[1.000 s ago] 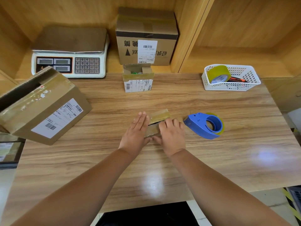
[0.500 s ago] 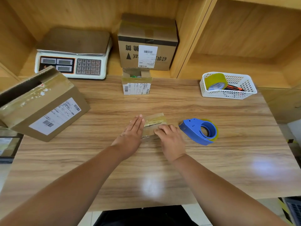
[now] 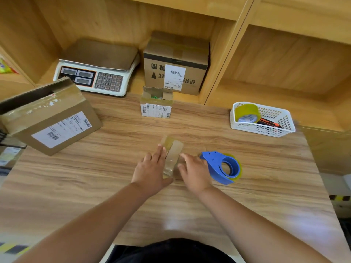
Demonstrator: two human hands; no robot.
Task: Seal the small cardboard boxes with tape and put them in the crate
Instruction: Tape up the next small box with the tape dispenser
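Note:
A small cardboard box [image 3: 172,155] wrapped in glossy tape lies on the wooden table [image 3: 114,177], its long side pointing away from me. My left hand [image 3: 152,168] presses flat against the box's left side with straight fingers. On the box's right side rests my right hand [image 3: 194,172], fingers loosely spread; the picture is blurred there. Just right of that hand lies a blue tape dispenser [image 3: 222,167]. A second small box [image 3: 156,106] with its top flaps up and a printed label stands at the table's back.
A large labelled cardboard box [image 3: 51,118] lies tilted at the left. On the shelf behind stand a weighing scale [image 3: 96,73] and a sealed carton [image 3: 175,61]. A white basket [image 3: 263,120] holding a tape roll sits back right.
The small box has turned from lying crosswise to pointing away from me. Both hands have moved from its top to its two sides. The dispenser has stayed put.

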